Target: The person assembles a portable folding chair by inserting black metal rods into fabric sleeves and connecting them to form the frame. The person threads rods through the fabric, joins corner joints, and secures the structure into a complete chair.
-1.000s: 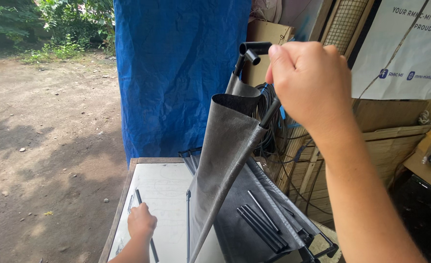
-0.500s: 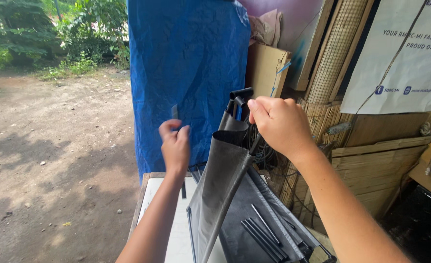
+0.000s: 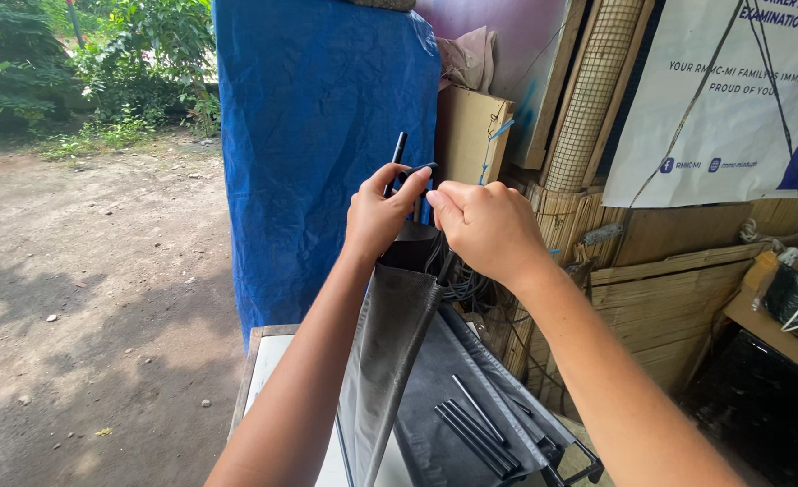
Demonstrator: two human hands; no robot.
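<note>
Left hand [image 3: 379,216]: raised at chest height in front of the blue tarp [image 3: 327,135], fingers [image 3: 410,185] closing in a pinch on a thin black rod [image 3: 398,153]; rod is sticking up & tilting slightly right above the hand.
Right hand [image 3: 487,225]: just beside L hand, nearly touching at the fingertips; fingers curling shut, pinching the top of the frame piece [image 3: 424,168], a short dark curved bit showing btwn the two hands.
Grey fabric [image 3: 385,361]: hanging down from under both hands in a long narrow fold, lower end reaching the bench [image 3: 259,365]; top opening sitting right below the hands.
Bench: white top w/ wooden edge, mostly covered by more grey fabric spreading to the right.
Loose black rods [image 3: 475,428]: several lying side by side on the spread fabric, well below the hands.
Wires [image 3: 462,287]: dark bundle hanging just under R hand, behind the fabric.
Surroundings: dirt ground [image 3: 83,298] at left, cardboard box [image 3: 471,135] behind the hands, white banner [image 3: 714,108] on bamboo wall at right.
</note>
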